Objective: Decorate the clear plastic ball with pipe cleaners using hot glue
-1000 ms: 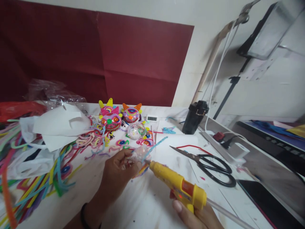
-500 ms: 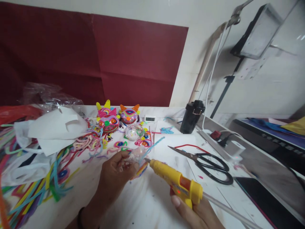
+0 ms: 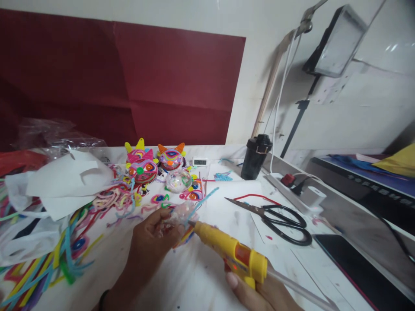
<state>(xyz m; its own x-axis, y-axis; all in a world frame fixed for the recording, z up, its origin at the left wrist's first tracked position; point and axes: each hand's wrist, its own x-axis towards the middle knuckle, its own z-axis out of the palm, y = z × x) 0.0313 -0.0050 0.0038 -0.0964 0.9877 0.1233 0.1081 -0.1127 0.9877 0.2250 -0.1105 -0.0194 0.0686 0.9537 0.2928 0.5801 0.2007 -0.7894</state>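
My left hand [image 3: 147, 239] is closed around a clear, rounded plastic piece [image 3: 182, 211], blurred and partly covered by my fingers. A light blue pipe cleaner [image 3: 209, 195] sticks out from it to the upper right. In my right hand [image 3: 256, 294] is a yellow hot glue gun [image 3: 223, 242], its small red light showing. The nozzle points left and is at the base of the blue pipe cleaner; whether it touches is hard to make out. From the gun's rear runs a long translucent glue stick [image 3: 301, 287]. Striped orange and blue strips [image 3: 185, 237] show under the left hand.
Finished pipe-cleaner animal heads [image 3: 142, 170] stand at the back beside a clear ball [image 3: 179, 180]. Black-handled scissors [image 3: 282, 222], a phone [image 3: 353, 268], a black bottle [image 3: 256, 157] and a power strip [image 3: 292, 192] lie right. Loose pipe cleaners [image 3: 42, 268] crowd the left.
The whole view has shifted slightly, so everything sits a little further left. Both hands keep their hold, and the glue gun's nozzle stays by the blue pipe cleaner.
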